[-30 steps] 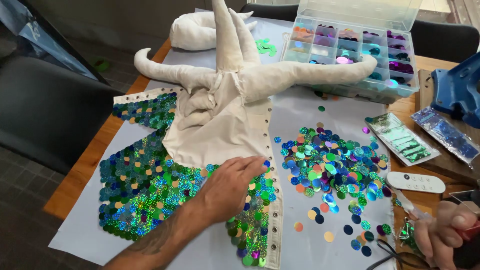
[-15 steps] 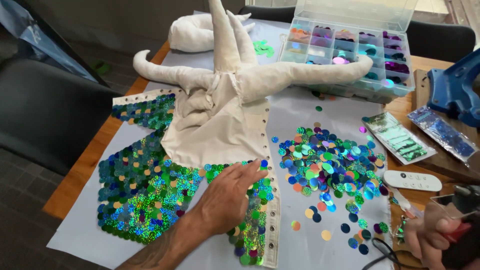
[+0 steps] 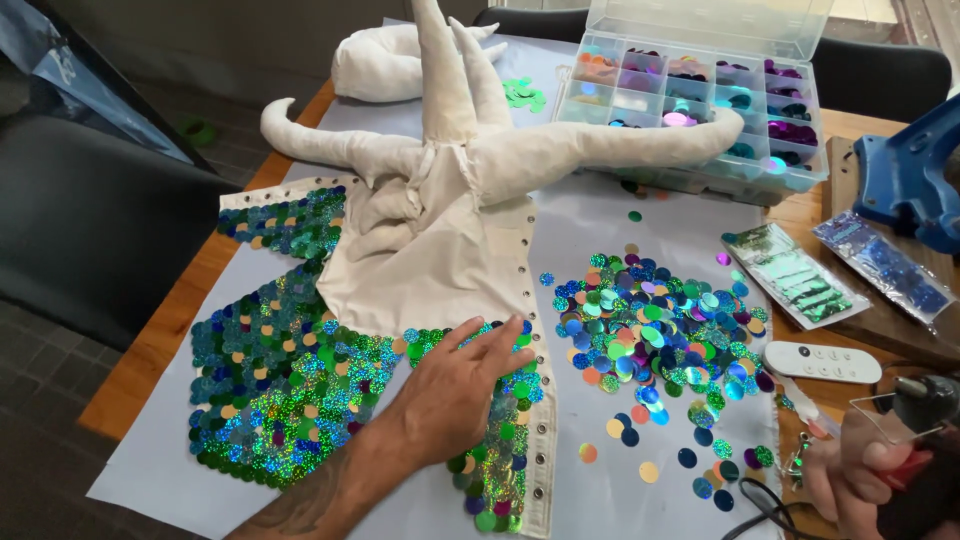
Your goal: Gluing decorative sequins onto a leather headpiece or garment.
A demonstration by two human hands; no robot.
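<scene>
My left hand [image 3: 455,390] lies flat, fingers spread, on a cream fabric piece [image 3: 420,260] partly covered with green and blue holographic sequins [image 3: 280,380]. Stuffed horn-like arms [image 3: 600,145] stick out of the fabric's top. A loose heap of coloured sequins [image 3: 650,335] lies to the right of my hand on the pale sheet [image 3: 585,230]. At the lower right corner my right hand [image 3: 865,480] grips a glue gun [image 3: 925,430] with a red trigger, its nozzle near scattered sequins.
A clear compartment box [image 3: 700,95] of sequins stands open at the back. Two sequin packets [image 3: 795,275] [image 3: 880,265], a white remote [image 3: 822,362] and a blue tool [image 3: 915,175] sit right. A dark chair [image 3: 90,220] is left of the wooden table [image 3: 150,355].
My left hand has slid slightly right and forward on the sequined fabric. My right hand with the glue gun stays at the lower right. The view has shifted a little.
</scene>
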